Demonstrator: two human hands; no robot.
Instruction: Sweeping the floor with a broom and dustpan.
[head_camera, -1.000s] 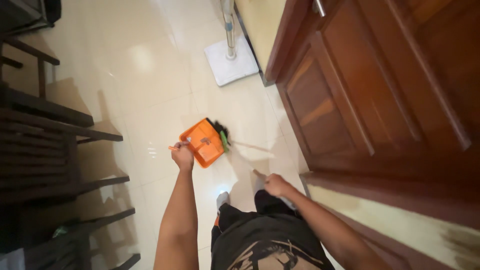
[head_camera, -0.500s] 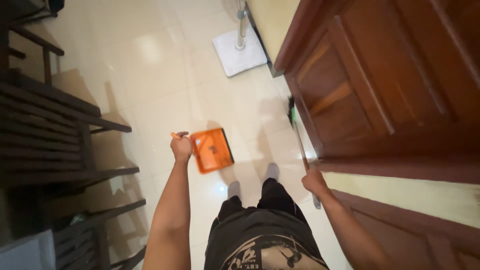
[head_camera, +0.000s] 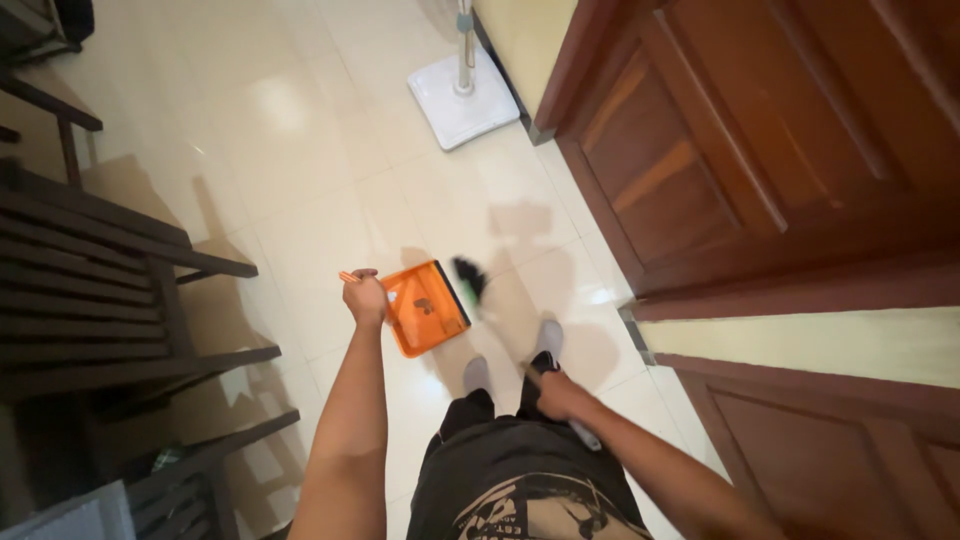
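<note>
Here, the cream tiled floor (head_camera: 300, 150) is seen as the largest thing, and no loose dirt can be made out on it. The orange dustpan (head_camera: 428, 305) is held low over the tiles by its handle, around which the left hand (head_camera: 365, 298) is closed; a few dark bits lie inside the pan, so some sweeping appears done. The broom (head_camera: 470, 282) is gripped by the right hand (head_camera: 555, 393), its dark head just beside the pan's open edge, away from both hands.
</note>
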